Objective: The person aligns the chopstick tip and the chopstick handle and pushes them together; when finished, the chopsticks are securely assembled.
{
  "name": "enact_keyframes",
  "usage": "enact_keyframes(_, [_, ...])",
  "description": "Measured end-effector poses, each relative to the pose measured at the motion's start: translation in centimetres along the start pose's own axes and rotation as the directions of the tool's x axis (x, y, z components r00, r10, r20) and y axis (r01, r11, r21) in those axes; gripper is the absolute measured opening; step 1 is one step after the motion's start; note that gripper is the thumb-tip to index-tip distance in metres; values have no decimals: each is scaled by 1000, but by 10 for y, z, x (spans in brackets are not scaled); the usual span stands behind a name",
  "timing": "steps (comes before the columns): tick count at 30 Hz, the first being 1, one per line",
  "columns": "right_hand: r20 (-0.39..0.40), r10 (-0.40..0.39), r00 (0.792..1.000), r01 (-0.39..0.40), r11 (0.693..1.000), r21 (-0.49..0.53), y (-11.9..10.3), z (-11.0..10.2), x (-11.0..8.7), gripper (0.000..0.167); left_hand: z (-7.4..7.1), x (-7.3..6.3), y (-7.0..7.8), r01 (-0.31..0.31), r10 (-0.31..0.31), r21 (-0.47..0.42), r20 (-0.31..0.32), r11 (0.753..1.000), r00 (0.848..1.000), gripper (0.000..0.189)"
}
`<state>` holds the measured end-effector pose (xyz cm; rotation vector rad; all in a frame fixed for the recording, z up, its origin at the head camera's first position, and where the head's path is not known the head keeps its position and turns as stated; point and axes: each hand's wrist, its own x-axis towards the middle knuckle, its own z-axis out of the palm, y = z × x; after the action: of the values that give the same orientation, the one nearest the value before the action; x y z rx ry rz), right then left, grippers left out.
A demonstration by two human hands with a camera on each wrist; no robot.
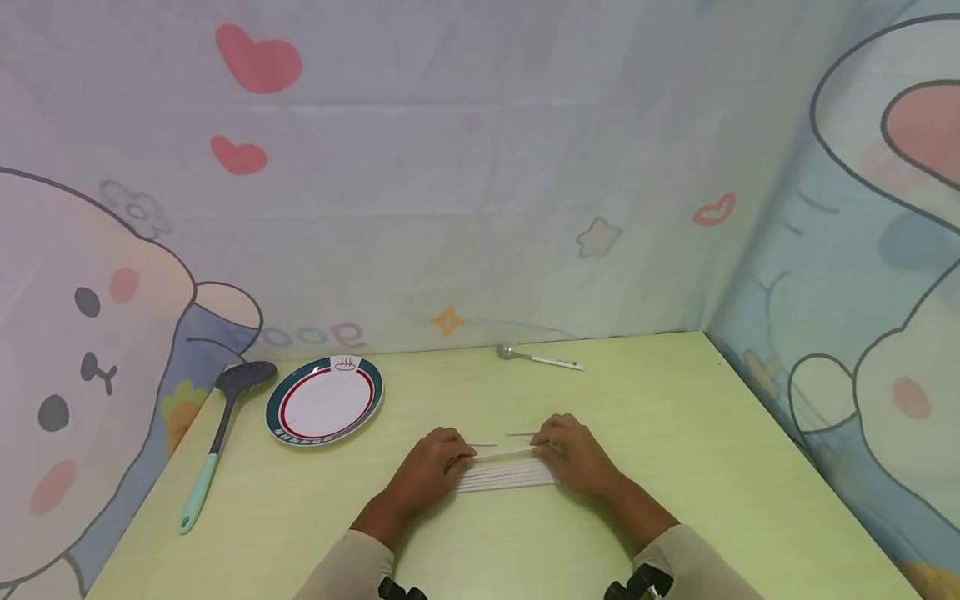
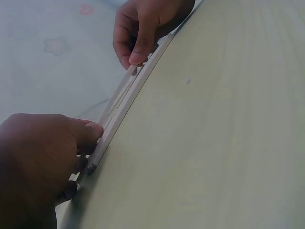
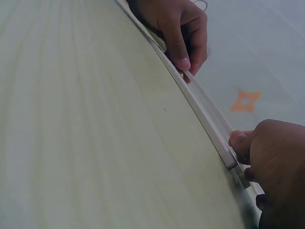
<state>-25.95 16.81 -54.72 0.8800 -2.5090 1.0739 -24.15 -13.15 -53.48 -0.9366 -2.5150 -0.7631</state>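
Observation:
My left hand [image 1: 433, 468] and right hand [image 1: 576, 454] pinch the two ends of one thin, pale stick [image 1: 504, 454] between thumb and fingers. Just in front of it, several similar sticks [image 1: 506, 477] lie side by side on the table, forming a flat band. In the left wrist view, the held stick [image 2: 113, 101] is slightly raised above the nearest stick of the band [image 2: 128, 102]. The right wrist view shows the same held stick [image 3: 209, 100] spanning both hands. Beyond the fingertips, one short stick end [image 1: 483, 443] shows by the left hand and another [image 1: 521, 432] by the right.
On the pale yellow table [image 1: 712, 467], a white plate with a dark green rim [image 1: 324, 402] lies left of the hands. Farther left is a slotted-looking black spatula with a mint handle [image 1: 220, 446]. A small spoon [image 1: 540, 359] lies near the back curtain [image 1: 465, 208].

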Motion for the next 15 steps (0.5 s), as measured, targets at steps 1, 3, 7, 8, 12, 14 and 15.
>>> enact_keyframes(1, [3,-5,1000,5,1000,1,0,0,0,9,0,0,0,-4,4,-13,3,1000,1000,9])
enact_keyframes(3, [5,-7,1000,7,1000,-1,1,0,0,9,0,-1,-1,-9,9,-36,6,999,1000,11])
enact_keyframes(7, [12,-3,1000,3,1000,-10,3,1,-1,8,0,0,0,2,-1,-56,13,998,1000,9])
enact_keyframes(8, [14,2,1000,-2,1000,-10,4,0,-1,9,0,0,0,6,-5,-58,15,998,1000,8])
enact_keyframes(12, [12,24,1000,-24,1000,2,5,1,-1,13,0,0,1,26,-25,-64,20,998,999,7])
enact_keyframes(14, [6,29,1000,-29,1000,8,5,1,-1,15,0,0,1,31,-30,-68,19,997,999,8])
enact_keyframes(15, [0,28,1000,-28,1000,8,5,1,-1,16,0,0,1,32,-31,-71,15,997,999,8])
